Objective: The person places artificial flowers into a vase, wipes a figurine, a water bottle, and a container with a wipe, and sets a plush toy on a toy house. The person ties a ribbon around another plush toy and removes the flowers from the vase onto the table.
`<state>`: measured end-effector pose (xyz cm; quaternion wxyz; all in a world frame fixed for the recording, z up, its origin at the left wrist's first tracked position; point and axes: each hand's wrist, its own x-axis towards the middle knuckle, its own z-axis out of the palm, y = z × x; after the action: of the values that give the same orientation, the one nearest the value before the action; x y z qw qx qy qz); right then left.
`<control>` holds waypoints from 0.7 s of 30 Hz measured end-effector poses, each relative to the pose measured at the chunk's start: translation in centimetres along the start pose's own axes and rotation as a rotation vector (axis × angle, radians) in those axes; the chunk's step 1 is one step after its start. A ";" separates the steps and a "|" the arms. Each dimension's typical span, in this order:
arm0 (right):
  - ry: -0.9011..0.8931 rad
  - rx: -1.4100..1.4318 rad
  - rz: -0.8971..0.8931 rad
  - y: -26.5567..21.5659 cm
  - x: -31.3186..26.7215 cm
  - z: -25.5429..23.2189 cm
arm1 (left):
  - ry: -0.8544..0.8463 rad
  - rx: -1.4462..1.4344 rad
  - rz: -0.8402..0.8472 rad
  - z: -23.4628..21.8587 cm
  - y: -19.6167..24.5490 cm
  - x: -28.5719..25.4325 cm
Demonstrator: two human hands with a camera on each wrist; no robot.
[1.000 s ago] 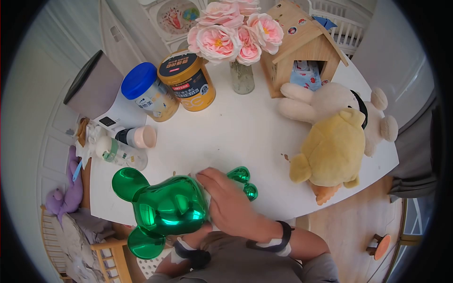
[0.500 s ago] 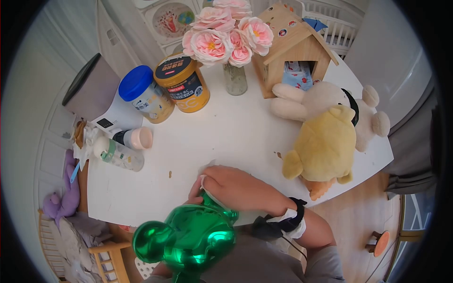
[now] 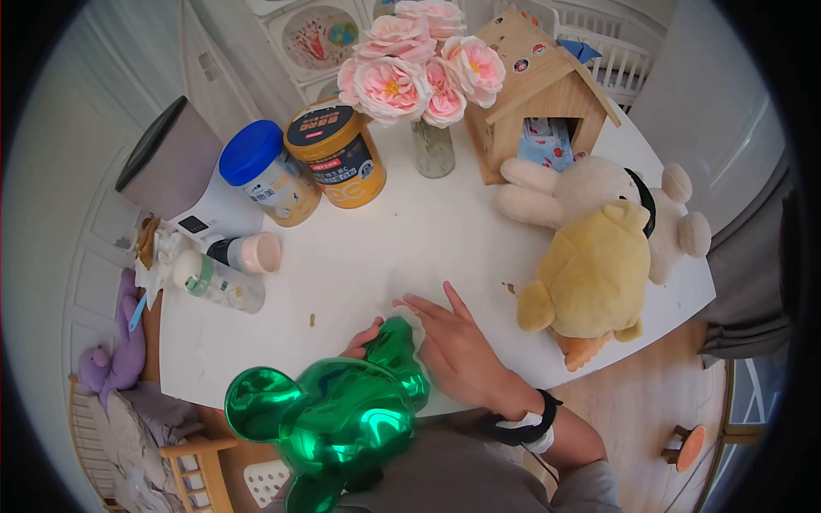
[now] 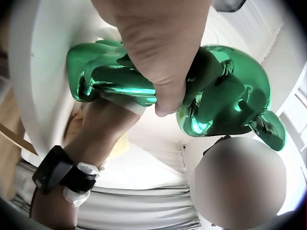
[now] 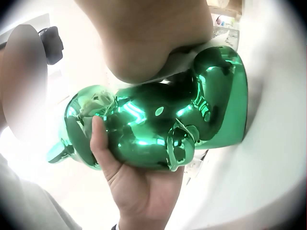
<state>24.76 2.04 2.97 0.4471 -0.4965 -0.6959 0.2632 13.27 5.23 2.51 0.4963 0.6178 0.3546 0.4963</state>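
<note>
A shiny green bear figurine (image 3: 342, 415) is held close to the person's body at the table's front edge, its round-eared head toward the lower left. My left hand (image 5: 146, 191) grips it round the body from below, thumb along its side; in the head view only some of the left fingers (image 3: 363, 338) show past the legs. My right hand (image 3: 462, 355) lies along the figurine's leg end with fingers extended and spread. Between palm and green surface sits a thin white wipe (image 3: 416, 325), mostly covered by the hand.
Behind stand a blue-lidded can (image 3: 269, 175), a yellow tub (image 3: 338, 158), a vase of pink flowers (image 3: 434, 150) and a wooden house (image 3: 534, 94). Plush toys (image 3: 594, 265) lie on the right. A clear bottle (image 3: 227, 286) and a cup (image 3: 259, 253) lie at left.
The figurine has swung toward the person, its legs now pointing up toward the table. My right hand has moved from its body to its leg end, and its fingers have spread out.
</note>
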 end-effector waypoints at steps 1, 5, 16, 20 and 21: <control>-0.026 -0.016 -0.020 0.2 -0.4 -0.1 | -0.003 0.001 0.002 -1.2 0.0 -1.6; -0.081 -0.043 -0.041 -0.3 -1.8 -0.4 | -0.015 0.013 0.011 -6.4 0.1 -9.2; -0.129 0.044 -0.032 -2.4 -6.7 4.2 | 0.105 -0.193 -0.539 -6.5 0.9 -8.1; -0.233 0.249 -0.070 -2.7 -7.0 4.1 | 0.151 -0.195 -0.500 -6.3 1.3 -7.9; -0.183 0.332 -0.100 -2.5 -6.9 4.1 | 0.165 -0.196 -0.489 -6.3 1.4 -7.7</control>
<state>20.74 -4.95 0.64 0.4703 -0.3547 -0.7044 0.3960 5.18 -0.71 1.94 0.6280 0.4203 0.4829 0.4425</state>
